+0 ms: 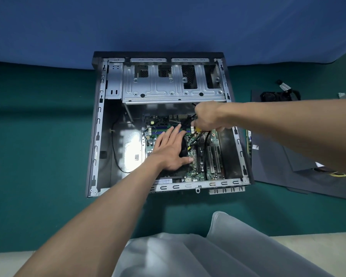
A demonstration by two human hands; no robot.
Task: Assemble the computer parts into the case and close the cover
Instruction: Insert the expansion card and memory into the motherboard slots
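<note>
An open grey computer case [97, 136] lies flat on the green table, its metal drive cage [168, 84] at the far end. A green motherboard [212, 154] sits in the near right part of the case. My left hand [169, 150] rests flat, fingers straight, on a black part [183, 147] over the board. My right hand [207, 117] is above the board's far edge, its fingers curled round a bundle of black and yellow cables [198, 136] that trails down over the board.
A black cover panel [272, 152] lies on the table right of the case, with a black fan [276, 95] and more parts on it. A blue cloth [168, 25] hangs behind the case. My light trousers [188, 252] fill the near edge.
</note>
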